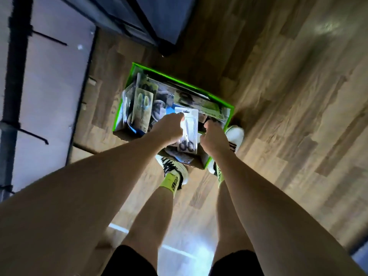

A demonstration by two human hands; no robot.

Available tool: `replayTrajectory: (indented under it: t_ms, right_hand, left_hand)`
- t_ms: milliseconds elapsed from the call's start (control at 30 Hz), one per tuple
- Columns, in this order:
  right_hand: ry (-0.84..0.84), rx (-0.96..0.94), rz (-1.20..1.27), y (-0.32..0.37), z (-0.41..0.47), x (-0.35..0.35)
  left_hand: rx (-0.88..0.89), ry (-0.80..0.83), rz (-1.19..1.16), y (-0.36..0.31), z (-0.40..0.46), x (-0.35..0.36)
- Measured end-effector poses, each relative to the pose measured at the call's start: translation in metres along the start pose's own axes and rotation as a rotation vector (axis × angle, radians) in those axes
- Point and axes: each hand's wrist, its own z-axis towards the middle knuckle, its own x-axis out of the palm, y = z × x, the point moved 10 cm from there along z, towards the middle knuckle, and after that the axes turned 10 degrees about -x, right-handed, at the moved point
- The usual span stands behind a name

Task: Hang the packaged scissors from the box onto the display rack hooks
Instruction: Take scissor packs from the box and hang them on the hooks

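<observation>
1. The green-edged open cardboard box [219, 103] sits on the wood-plank floor [288, 116] right in front of the person's feet, probably so both arms can reach straight down into it while the display rack stays within a turn to the left
2. The left hand [169, 127] is curled, its fingertips [181, 116] pinching the upper left edge of a clear plastic blister pack of black-handled scissors [189, 134] — a hold near the hanging tab, which I judge suits threading the pack onto a hook later
3. The right hand [213, 136] is loosely curled at the pack's right side, just beside it; whether it touches the pack or grips something under it, I cannot tell
4. The pack lies between the two hands, tab end away from the person and handle loops toward them, over the near half of the box and above the other packs
5. More packaged scissors remain in the box, among them a beige card pack with pale-handled scissors [142, 105] standing toward the left wall — well apart from either hand
6. The black metal display rack hooks [49, 39] jut from a pale panel at the far left, bare as far as the view shows, so most of the hanging seems yet to be done
</observation>
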Motion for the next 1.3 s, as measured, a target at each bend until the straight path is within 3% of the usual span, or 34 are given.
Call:
replayTrajectory:
  t_ms: [267, 500, 767, 1067, 1300]
  right_hand:
    - [-0.273, -0.095, -0.179, -0.007, 0.052, -0.011]
    - [-0.062, 0.024, -0.280, -0.034, 0.074, 0.010]
    - [-0.161, 0.021, -0.322, -0.030, 0.058, 0.005]
    - [0.000, -0.185, -0.397, -0.004, 0.041, 0.036]
    - [-0.129, -0.223, -0.273, 0.016, 0.065, 0.031]
  left_hand:
    - [0.020, -0.107, -0.078, -0.016, 0.053, 0.013]
    - [0.065, -0.183, 0.130, -0.029, 0.069, 0.013]
    - [0.072, -0.296, 0.107, -0.032, 0.057, 0.013]
    - [-0.106, -0.219, 0.170, 0.011, 0.036, 0.027]
    - [-0.219, -0.185, 0.061, 0.053, 0.048, 0.024]
